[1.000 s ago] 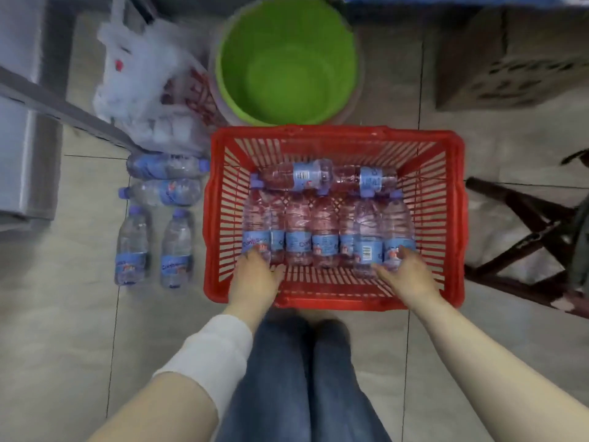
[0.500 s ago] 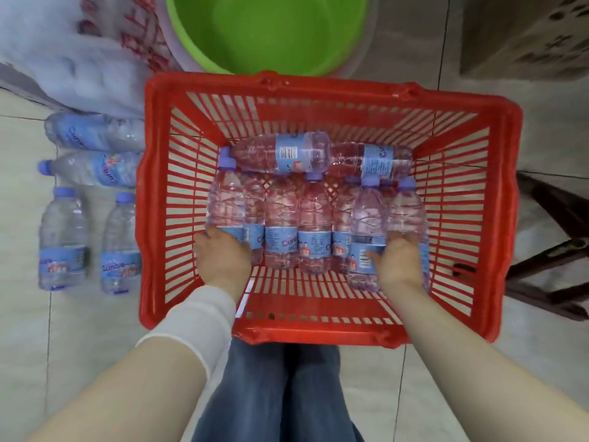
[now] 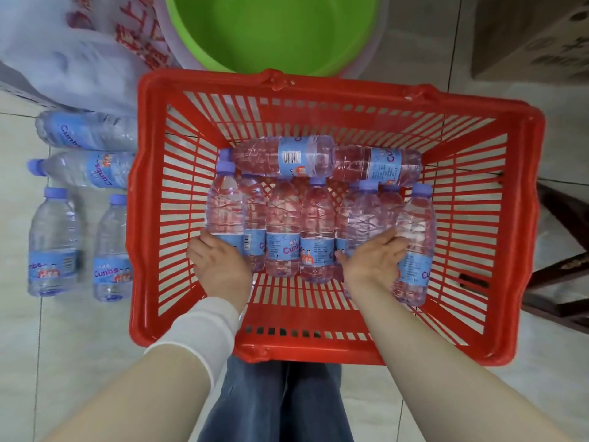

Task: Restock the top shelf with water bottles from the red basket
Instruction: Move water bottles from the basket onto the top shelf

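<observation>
The red basket (image 3: 318, 354) stands on the floor in front of my knees. Several water bottles with blue labels and purple caps lie side by side in it, and two more lie crosswise (image 3: 287, 156) at their cap ends. My left hand (image 3: 220, 266) wraps the lower end of the leftmost bottle (image 3: 224, 208). My right hand (image 3: 371, 256) is curled around a bottle (image 3: 363, 218) near the right of the row, which rides slightly above its neighbours. One more bottle (image 3: 414, 250) lies to its right. No shelf is in view.
Several more water bottles (image 3: 52, 240) lie on the tile floor left of the basket. A green basin (image 3: 271, 33) sits just beyond it, with a white plastic bag (image 3: 63, 65) to its left. A cardboard box (image 3: 535, 36) is at top right and a dark wooden frame (image 3: 561, 275) at right.
My view has dropped closer to the basket. Both hands have gone from the near ends of the row deeper in and closed around a bottle each.
</observation>
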Available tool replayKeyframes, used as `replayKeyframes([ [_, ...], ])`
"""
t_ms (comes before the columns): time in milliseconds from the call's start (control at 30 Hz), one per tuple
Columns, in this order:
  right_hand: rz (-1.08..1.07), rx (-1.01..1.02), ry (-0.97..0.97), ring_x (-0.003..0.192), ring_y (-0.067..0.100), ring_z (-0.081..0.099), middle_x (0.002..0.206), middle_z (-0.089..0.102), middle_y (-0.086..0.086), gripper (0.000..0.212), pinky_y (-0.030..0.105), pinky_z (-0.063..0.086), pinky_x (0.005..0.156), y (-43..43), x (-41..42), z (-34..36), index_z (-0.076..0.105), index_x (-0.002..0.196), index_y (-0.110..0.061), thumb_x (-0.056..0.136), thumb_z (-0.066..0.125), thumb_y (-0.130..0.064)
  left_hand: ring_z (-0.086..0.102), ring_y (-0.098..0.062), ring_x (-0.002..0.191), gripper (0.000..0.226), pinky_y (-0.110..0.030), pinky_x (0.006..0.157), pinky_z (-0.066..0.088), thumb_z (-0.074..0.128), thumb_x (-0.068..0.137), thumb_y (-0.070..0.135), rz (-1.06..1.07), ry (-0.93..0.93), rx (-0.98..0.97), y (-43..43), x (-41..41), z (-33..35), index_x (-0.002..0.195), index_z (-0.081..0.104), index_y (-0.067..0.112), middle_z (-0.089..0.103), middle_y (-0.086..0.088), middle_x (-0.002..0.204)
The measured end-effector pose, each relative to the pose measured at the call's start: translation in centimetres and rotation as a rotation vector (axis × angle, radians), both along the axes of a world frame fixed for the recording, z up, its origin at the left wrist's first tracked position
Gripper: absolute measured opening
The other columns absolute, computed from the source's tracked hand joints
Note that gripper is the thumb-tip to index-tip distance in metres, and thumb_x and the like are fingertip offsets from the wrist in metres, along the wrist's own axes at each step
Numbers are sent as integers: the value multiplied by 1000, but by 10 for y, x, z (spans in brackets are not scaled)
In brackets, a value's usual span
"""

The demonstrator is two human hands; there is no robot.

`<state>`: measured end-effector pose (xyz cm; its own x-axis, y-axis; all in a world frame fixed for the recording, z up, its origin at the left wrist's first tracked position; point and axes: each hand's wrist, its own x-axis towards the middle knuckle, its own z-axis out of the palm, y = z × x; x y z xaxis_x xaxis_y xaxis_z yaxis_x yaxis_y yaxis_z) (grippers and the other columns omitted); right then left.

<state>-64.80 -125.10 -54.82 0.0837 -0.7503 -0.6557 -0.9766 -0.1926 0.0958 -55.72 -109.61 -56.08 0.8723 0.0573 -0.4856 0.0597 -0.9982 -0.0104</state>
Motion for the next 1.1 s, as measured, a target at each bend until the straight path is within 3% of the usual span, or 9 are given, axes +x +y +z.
replayKeyframes([
  [133, -62, 20, -198, 129, 32, 36, 141, 29, 21, 102, 39, 43, 95, -11, -14, -3, 11, 144, -3, 72, 78, -30, 42, -36, 117, 66, -37, 94, 38, 72, 77, 18, -41, -38, 55, 0, -1, -1, 124, 33, -6, 42, -25, 124],
  [233, -236, 193, -465, 123, 27, 46, 137, 42, 14, 96, 31, 41, 96, -21, -27, 1, 15, 142, -9, 70, 79, -14, 35, -36, 122, 71, -38, 99, 31, 72, 77, 25, -22, 58, -4, 1, 5, 2, 125, 31, -7, 38, -25, 129],
  [300, -238, 288, -513, 112, 22, 51, 128, 48, 9, 87, 24, 39, 86, -26, -31, 5, 20, 137, -10, 72, 77, -7, 31, -37, 124, 75, -39, 102, 25, 73, 76, 28, -1, 115, -47, 3, 10, 3, 126, 31, -8, 36, -26, 131],
  [367, -163, 312, -518, 117, 24, 50, 129, 47, 9, 79, 26, 39, 90, -27, -31, 4, 27, 135, -9, 73, 76, -9, 30, -38, 126, 76, -38, 103, 22, 74, 75, 27, 28, 144, -85, 4, 13, 4, 127, 31, -8, 36, -26, 133],
  [533, 18, 225, -435, 140, 29, 20, 148, 21, 15, 74, 36, 25, 111, -18, -31, -3, 17, 148, -20, 88, 60, -20, 28, -36, 129, 76, -39, 108, 20, 71, 79, 23, 20, 190, -76, 6, 17, 1, 131, 26, -8, 33, -25, 137],
  [633, 0, 184, -472, 138, 31, 27, 152, 23, 10, 66, 47, 32, 106, -9, -31, 0, 11, 148, -32, 95, 49, -19, 28, -36, 129, 80, -38, 108, 20, 72, 78, 21, 67, 178, -109, 6, 15, -2, 135, 23, -8, 33, -24, 138],
  [733, 112, 197, -337, 139, 33, 24, 153, 15, 13, 62, 45, 32, 107, -7, -31, -2, 7, 148, -29, 96, 41, -33, 30, -35, 127, 86, -37, 106, 22, 76, 73, 24, 90, 153, -161, 9, 12, -3, 136, 25, -6, 35, -23, 136],
  [867, 213, 154, -149, 136, 36, 26, 147, 17, 22, 91, 41, 35, 106, -13, -26, -6, 14, 146, -7, 81, 54, -57, 31, -34, 128, 83, -37, 108, 24, 76, 74, 23, 99, 134, -149, 8, 12, -3, 135, 26, -5, 36, -22, 136],
  [1100, 162, 254, -47, 128, 35, 42, 144, 31, 22, 102, 42, 44, 94, -14, -4, -3, 15, 141, -1, 70, 75, -44, 49, -33, 115, 66, -44, 98, 44, 79, 68, 21, 149, 159, -241, 13, 20, 2, 119, 44, -3, 51, -20, 121],
])
